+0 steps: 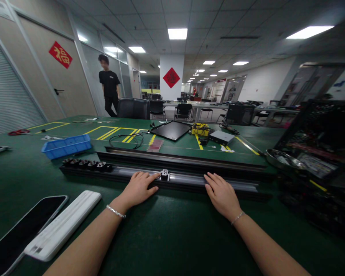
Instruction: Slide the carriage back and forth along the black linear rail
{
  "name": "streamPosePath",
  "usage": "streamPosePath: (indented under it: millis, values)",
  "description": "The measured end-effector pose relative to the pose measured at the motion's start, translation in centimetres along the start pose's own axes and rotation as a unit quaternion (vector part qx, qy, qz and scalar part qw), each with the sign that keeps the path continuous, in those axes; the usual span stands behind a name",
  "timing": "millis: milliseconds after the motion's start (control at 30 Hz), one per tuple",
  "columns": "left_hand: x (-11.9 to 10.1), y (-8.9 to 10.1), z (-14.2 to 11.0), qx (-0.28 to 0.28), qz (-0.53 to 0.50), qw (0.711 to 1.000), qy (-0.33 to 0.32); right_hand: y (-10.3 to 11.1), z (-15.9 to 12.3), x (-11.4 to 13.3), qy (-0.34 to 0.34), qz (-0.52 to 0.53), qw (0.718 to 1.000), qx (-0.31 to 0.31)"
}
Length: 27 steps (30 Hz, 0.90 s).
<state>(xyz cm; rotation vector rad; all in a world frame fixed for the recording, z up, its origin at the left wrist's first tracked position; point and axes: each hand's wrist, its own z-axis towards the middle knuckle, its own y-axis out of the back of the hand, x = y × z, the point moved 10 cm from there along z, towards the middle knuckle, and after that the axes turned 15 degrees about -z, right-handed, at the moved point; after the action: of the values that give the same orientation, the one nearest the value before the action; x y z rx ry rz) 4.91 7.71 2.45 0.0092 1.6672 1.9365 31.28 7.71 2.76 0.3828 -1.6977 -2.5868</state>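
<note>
The left hand (138, 188) lay with open fingers on the metal rail (184, 178), just beside its small black carriage (164, 174), while the right hand (222, 195) rested open, gripping nothing, on the same rail along the green surface (31, 199).

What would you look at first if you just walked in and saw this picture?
Your eye would probably go first to the left hand and right hand on a long black metal rail at the front of the green workbench, with a small black block beside the left fingers. Next comes the bright blue plastic tray on the bench's left side. Far behind, a person in black stands near a door with a red diamond sign.
</note>
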Motion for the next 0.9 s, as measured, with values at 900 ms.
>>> streamPosePath:
  millis: [900]
  values:
    - [-0.16,-0.05,0.02,0.009,0.017,1.0,0.006,-0.07,0.03,0.05,0.003,0.0,1.0,0.004]
